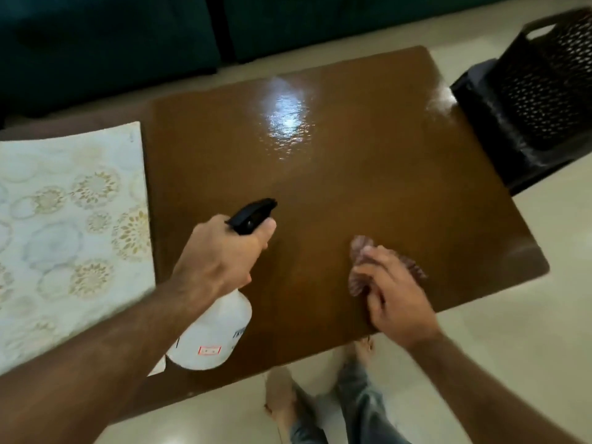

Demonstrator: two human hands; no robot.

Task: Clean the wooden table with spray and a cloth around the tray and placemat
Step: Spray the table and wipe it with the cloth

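A patterned placemat (70, 225) lies on the left of the brown tabletop (368, 174). Just right of it, the left hand (224, 254) grips a white spray bottle (213, 331) by its black trigger head. Further right, near the front edge, the right hand (392, 293) presses a crumpled cloth (360, 251) down, fingers curled on it.
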